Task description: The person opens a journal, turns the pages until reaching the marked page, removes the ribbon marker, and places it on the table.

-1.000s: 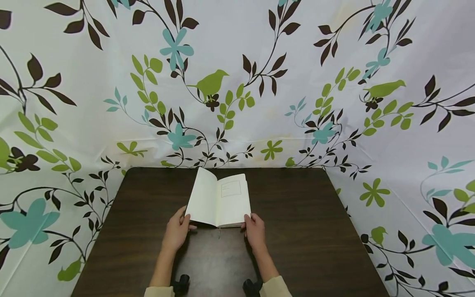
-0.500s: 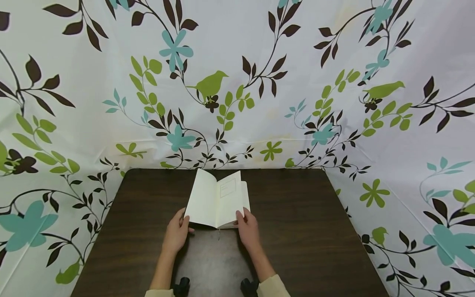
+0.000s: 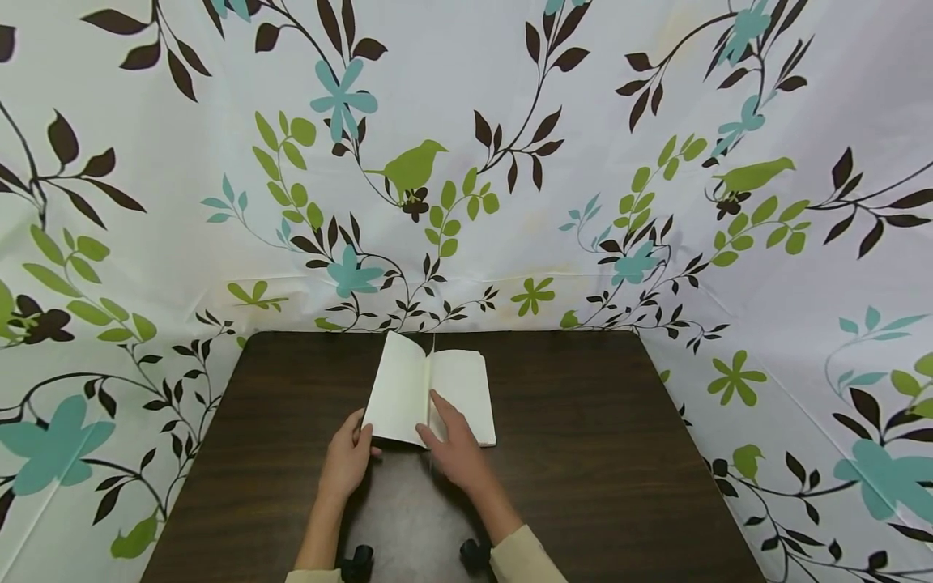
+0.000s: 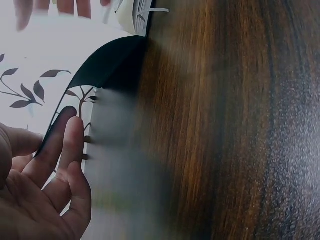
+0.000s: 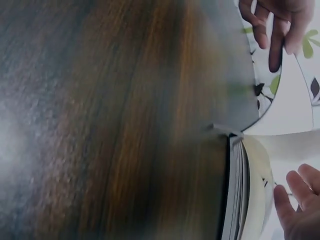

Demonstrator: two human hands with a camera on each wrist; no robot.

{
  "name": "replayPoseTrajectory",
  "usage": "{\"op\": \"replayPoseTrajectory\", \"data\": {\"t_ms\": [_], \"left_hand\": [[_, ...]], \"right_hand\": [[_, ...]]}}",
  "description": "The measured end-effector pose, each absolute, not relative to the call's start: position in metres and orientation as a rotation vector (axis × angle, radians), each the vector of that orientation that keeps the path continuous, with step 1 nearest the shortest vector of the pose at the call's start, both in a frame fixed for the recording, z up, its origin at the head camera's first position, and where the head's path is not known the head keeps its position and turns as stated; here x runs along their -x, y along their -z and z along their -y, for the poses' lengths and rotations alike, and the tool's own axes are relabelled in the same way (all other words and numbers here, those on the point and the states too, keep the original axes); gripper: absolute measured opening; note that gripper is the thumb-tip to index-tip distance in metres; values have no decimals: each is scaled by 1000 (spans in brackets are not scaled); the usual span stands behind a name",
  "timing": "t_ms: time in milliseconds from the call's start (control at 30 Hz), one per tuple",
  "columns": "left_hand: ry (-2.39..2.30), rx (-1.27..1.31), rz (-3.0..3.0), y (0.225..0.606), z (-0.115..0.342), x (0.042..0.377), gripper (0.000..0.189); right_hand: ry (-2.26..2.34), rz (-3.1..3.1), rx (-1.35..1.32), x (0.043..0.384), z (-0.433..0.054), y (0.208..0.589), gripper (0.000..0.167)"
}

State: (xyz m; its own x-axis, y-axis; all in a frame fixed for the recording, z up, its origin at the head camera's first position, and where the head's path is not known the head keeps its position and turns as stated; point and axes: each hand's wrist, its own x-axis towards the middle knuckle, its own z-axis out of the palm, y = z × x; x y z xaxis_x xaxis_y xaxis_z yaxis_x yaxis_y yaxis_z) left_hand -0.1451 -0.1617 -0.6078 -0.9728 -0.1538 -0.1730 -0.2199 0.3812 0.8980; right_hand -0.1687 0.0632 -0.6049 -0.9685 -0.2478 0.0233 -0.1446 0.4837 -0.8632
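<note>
A notebook (image 3: 466,380) lies spread on the dark table, its pale pages facing up. Its left side is raised at a slant, and my left hand (image 3: 344,461) grips that lower left edge with the thumb on top and fingers beneath. From below, the left wrist view shows the dark cover (image 4: 110,65) lifted off the table beside those fingers. Over the lower centre fold rests my right hand (image 3: 461,453), its fingers extended and pinching nothing. A thin ribbon bookmark (image 5: 220,128) sticks out at the bottom of the spine. The right-hand page looks blank.
The brown wood-grain table (image 3: 598,453) stretches around the notebook on all sides. Behind it hangs a white cloth (image 3: 466,97) printed with leaves, flowers and green birds. Dark wrist cameras (image 3: 357,563) sit near both sleeves.
The right hand pinched the right page with the printed box, lifted it and carried it leftward to the fold. A plain page now shows on the right. The left hand kept its hold.
</note>
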Motion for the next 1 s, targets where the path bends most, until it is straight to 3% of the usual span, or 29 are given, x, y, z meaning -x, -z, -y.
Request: {"op": "replayPoseTrajectory", "data": {"t_ms": [200, 433, 667, 1000], "left_hand": [[-1736, 331, -2529, 605, 160, 145, 46], [-1803, 261, -2500, 605, 157, 145, 44], [-1912, 206, -2406, 605, 149, 143, 57], [-1837, 250, -2483, 604, 145, 144, 41]], "right_hand": [[1219, -2730, 581, 165, -52, 608, 70], [991, -2815, 668, 160, -45, 609, 62], [951, -2855, 687, 161, -38, 611, 62], [976, -3003, 689, 161, -40, 614, 52]]}}
